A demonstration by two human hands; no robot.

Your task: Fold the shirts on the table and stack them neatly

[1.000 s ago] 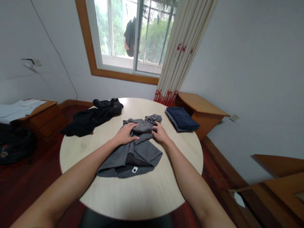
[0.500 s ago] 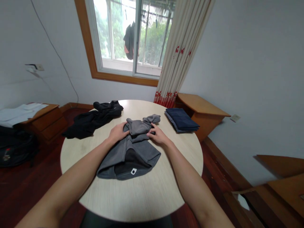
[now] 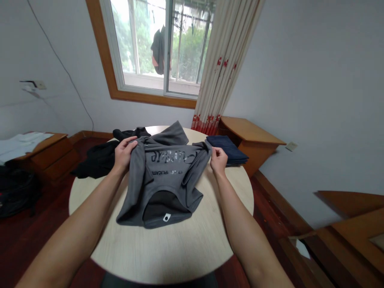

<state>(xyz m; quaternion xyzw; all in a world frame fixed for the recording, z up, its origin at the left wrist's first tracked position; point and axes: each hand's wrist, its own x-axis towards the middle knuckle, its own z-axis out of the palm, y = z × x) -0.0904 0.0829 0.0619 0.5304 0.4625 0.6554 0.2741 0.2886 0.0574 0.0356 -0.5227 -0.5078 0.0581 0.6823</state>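
A grey shirt (image 3: 168, 176) with upside-down lettering is stretched between my hands over the round table. Its collar, with a small white label inside, lies toward me on the tabletop, and the far part is lifted. My left hand (image 3: 124, 154) is closed on the shirt's far left part, near the black clothing. My right hand (image 3: 219, 161) pinches the far right part, beside the folded stack. A grey flap of fabric spreads beyond my left hand toward the window.
Black clothing (image 3: 97, 160) lies at the left edge of the round table (image 3: 162, 256). Folded dark blue clothes (image 3: 226, 148) sit at the right. Behind are a wooden desk (image 3: 252, 132), a curtain (image 3: 223, 72) and a window. A wooden cabinet (image 3: 51, 152) stands at far left.
My hands have moved apart and lifted the far part of the shirt. The bunched fabric has been spread out, so the lettering shows. The view has shifted slightly.
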